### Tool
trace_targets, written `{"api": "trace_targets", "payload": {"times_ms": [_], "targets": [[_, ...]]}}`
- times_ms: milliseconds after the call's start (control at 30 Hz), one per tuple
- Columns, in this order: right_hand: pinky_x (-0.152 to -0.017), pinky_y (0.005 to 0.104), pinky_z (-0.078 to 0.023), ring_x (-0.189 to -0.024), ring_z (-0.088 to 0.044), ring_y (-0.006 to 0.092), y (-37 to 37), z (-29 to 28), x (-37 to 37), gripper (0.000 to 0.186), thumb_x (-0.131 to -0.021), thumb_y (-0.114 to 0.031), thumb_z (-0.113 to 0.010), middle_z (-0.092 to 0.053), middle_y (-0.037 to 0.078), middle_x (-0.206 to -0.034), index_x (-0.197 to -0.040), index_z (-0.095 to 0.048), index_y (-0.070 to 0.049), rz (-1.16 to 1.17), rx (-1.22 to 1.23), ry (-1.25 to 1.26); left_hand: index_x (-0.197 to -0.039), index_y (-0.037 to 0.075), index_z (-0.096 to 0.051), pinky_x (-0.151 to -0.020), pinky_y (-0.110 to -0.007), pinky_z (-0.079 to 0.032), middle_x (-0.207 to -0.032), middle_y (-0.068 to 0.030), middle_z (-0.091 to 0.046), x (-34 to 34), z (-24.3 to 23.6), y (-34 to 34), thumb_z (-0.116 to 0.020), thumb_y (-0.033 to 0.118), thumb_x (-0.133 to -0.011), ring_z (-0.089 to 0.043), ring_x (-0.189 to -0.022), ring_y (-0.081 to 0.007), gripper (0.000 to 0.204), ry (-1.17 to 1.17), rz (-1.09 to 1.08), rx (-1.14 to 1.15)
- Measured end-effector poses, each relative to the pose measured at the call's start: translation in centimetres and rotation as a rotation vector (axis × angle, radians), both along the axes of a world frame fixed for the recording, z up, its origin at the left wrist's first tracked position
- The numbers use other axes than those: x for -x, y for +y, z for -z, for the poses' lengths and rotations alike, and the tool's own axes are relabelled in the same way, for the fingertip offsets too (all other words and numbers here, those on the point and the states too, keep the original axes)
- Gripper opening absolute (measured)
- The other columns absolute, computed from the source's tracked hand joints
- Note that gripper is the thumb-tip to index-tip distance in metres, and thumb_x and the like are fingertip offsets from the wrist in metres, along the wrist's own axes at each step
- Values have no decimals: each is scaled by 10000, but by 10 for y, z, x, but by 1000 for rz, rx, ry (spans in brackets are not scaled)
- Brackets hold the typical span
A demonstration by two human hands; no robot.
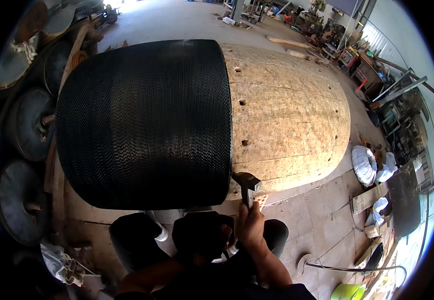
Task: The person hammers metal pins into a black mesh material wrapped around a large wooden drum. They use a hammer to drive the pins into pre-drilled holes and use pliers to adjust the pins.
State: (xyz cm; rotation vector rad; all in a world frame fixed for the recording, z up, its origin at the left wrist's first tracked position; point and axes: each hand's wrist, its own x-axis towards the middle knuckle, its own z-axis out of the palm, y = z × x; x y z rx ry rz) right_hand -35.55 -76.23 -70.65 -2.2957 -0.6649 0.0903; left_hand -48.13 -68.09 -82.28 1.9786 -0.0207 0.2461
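Note:
In front of me lies a large barrel-shaped roller, its left part wrapped in a black, finely ridged covering point(147, 125). Its right part is bare tan wood point(287, 115) with several dark holes. My right hand point(251, 227) is closed round the handle of a hammer point(247, 186). The hammer's head is at the lower side of the roller, by the covering's right edge; whether it touches is unclear. My left forearm point(149, 276) reaches inward from the lower left. A dark rounded shape point(199, 235) between my knees hides most of my left hand, so its fingers cannot be made out.
Round metal discs point(33, 124) with short shafts stand along the left, behind wooden beams. At the right are a white wrapped coil point(364, 166), a dark curved sheet point(405, 200), a hose point(357, 269) and a lime-green bucket point(348, 292). Machinery and scrap line the far right wall.

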Motion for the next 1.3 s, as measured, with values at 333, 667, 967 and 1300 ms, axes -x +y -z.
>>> {"api": "trace_targets", "payload": {"times_ms": [333, 667, 967, 1300], "targets": [[-590, 458, -541, -695, -652, 457, 1, 2, -3, 189, -959, -140, -637, -634, 239, -731, -1064, -586, 7, 20, 51, -102, -1209, 82, -705, -804, -433, -563, -1149, -114, -654, -44, -126, 109, -696, 53, -832, -670, -967, -279, 378, -658, -539, -821], [-531, 457, -510, -639, -654, 416, 3, 7, -1, 98, -964, -99, -594, -643, 234, -748, -994, -569, -9, 34, 21, -122, -1127, 62, -708, -802, -470, -561, -1135, -102, -597, -72, -147, 161, -769, 40, -788, -650, -931, -284, 345, -781, -717, -968], [-598, 465, -521, -695, -662, 426, 2, 7, -12, 210, -949, -165, -665, -622, 213, -703, -1013, -569, 11, 40, -45, -104, -1148, 70, -711, -772, -456, -550, -1093, -99, -618, -82, -160, 160, -752, 23, -801, -645, -908, -276, 352, -765, -727, -976], [-532, 490, -494, -614, -627, 430, -11, 20, -13, 216, -912, -127, -683, -626, 218, -702, -991, -534, 8, -47, -192, -262, -1209, 35, -670, -785, -450, -529, -1047, -113, -608, -87, -174, 154, -640, -68, -806, -614, -899, -302, 417, -690, -842, -1087]]}}
